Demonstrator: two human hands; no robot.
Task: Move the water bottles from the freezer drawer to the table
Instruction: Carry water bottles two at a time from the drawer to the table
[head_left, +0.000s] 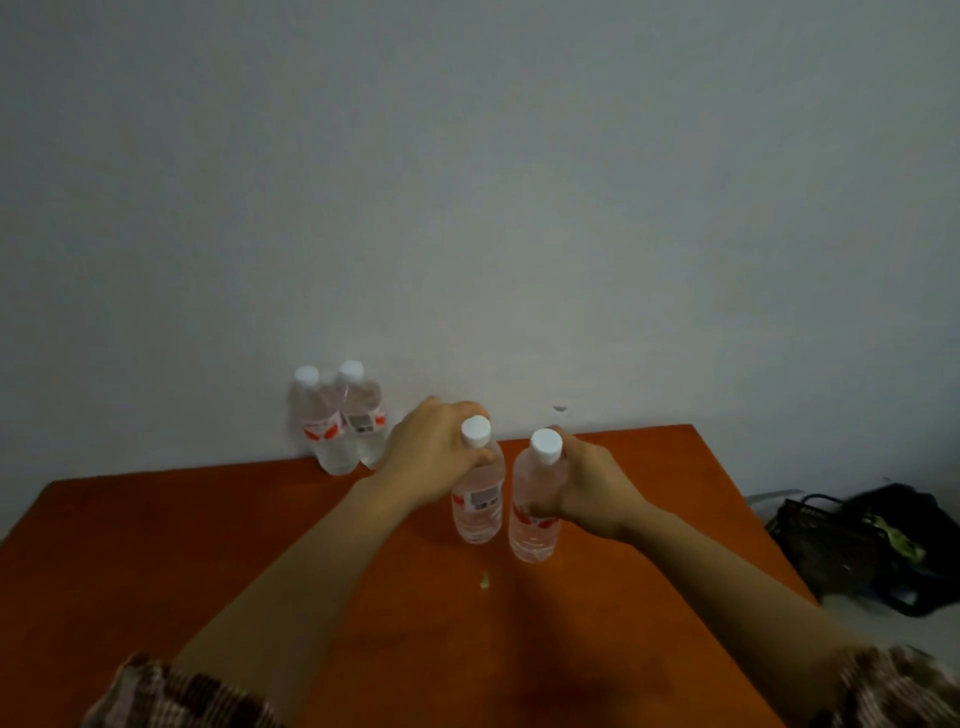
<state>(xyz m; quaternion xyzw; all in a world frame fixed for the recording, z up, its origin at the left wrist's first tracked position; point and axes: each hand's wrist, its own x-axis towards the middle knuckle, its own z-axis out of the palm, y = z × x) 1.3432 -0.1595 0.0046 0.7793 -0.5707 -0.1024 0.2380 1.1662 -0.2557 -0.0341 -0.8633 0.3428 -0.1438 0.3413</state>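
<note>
Two clear water bottles with white caps and red-and-white labels stand upright side by side near the middle of the orange table (156, 545). My left hand (434, 452) grips the left bottle (478, 506) around its neck and shoulder. My right hand (587, 486) wraps the right bottle (535, 525) from its right side. Two more bottles of the same kind, one (322, 431) beside the other (363, 421), stand together at the table's back edge against the wall, left of my hands. The freezer drawer is out of view.
A plain grey-white wall (467, 182) rises right behind the table. A dark basket or bag (862, 545) lies on the floor past the table's right edge. A small pale crumb (484, 580) sits on the tabletop in front of the held bottles.
</note>
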